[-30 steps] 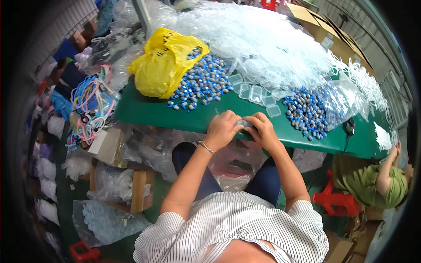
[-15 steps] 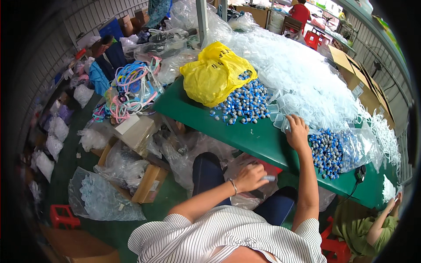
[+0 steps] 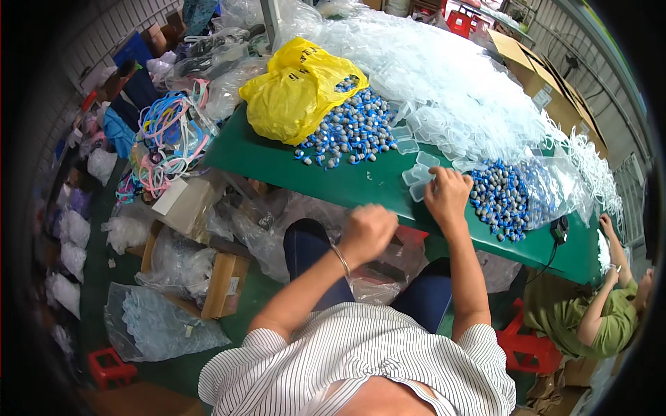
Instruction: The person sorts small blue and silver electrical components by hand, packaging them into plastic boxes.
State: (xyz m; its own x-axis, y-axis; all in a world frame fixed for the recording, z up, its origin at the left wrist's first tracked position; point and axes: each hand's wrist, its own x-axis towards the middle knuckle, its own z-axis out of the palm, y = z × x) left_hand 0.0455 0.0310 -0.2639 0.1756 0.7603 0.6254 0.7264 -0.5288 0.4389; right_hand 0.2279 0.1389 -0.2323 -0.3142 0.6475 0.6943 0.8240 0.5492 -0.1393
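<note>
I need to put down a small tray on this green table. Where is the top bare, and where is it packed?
The green table is bare along its near edge, from below the yellow bag and the left bead pile across to the right hand. Another bare strip lies near the black cable. The far side is packed with clear plastic pieces.

Clear glossy plastic cases (image 3: 419, 173) lie on a smooth matt green table (image 3: 277, 163).

Small clear plastic cases (image 3: 420, 173) lie on the green table (image 3: 291, 166) beside blue-grey caps (image 3: 503, 197).
</note>
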